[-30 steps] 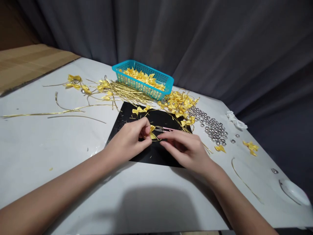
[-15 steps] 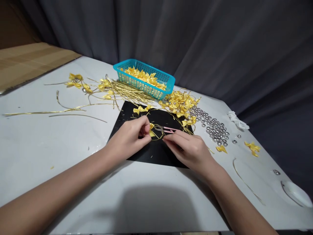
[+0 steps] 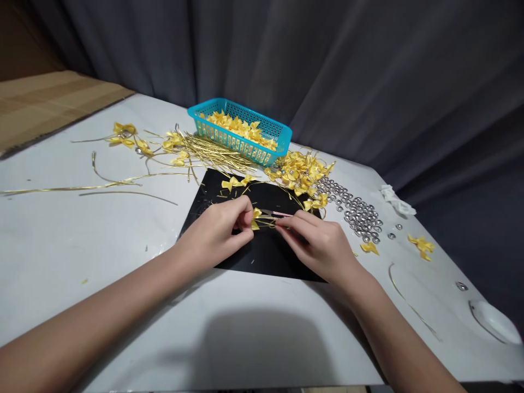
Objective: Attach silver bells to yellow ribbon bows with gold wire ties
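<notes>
Over a black mat (image 3: 262, 254) on the white table, my left hand (image 3: 229, 224) is closed on a yellow bow (image 3: 256, 215), part of which pokes out past the fingertips. Gold cord (image 3: 265, 221) runs from the bow to my right hand (image 3: 315, 234), whose thumb and fingers pinch it. Pink-handled scissors (image 3: 280, 213) lie just beyond the right fingertips, partly hidden by them. More bows (image 3: 237, 183) joined to a curved gold cord rest on the mat's far part.
A teal basket (image 3: 241, 144) of yellow bows stands at the back, with gold cords (image 3: 216, 153) before it. Bows (image 3: 298, 172) and silver beads (image 3: 362, 218) are heaped to the right. Cardboard (image 3: 53, 109) lies far left; a white mouse-shaped object (image 3: 495, 322) sits at right.
The cord between my hands has gone from a slack loop to nearly straight. My right hand has shifted slightly right, covering more of the scissors.
</notes>
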{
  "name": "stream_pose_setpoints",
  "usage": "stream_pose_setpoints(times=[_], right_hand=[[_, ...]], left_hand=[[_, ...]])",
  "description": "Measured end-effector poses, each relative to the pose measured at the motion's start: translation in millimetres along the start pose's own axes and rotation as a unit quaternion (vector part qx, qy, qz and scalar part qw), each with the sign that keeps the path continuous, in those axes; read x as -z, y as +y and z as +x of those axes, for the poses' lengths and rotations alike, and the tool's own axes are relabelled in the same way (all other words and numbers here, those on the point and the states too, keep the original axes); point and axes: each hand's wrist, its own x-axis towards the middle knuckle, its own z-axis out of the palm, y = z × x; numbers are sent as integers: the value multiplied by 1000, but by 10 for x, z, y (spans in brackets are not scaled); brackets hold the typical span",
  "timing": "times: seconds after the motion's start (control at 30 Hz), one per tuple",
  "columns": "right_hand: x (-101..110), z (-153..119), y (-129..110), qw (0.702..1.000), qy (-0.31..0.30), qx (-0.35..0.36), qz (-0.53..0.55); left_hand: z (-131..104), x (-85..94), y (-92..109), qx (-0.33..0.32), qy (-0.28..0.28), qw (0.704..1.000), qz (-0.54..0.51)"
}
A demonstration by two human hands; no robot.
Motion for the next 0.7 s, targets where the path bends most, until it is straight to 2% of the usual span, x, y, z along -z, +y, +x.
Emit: stream_pose_setpoints(times=[0.13, 0.33, 0.43, 0.57, 0.7], right_hand=[[9, -8, -11, 999, 25, 23, 41], [-30, 2, -88, 968, 32, -128, 214], [-54, 2, -146, 954, 26, -152, 258], [-95, -14, -248, 964, 33, -79, 250], [-184, -17, -257, 983, 47, -99, 144]], left_hand=[[9, 14, -6, -5, 7, 1000, 12], [20, 32, -36, 6, 10, 999, 49], [10, 31, -11, 0, 3, 999, 42], [-6, 15, 34, -18, -5, 998, 52], [-14, -6, 79, -25, -15, 998, 59]])
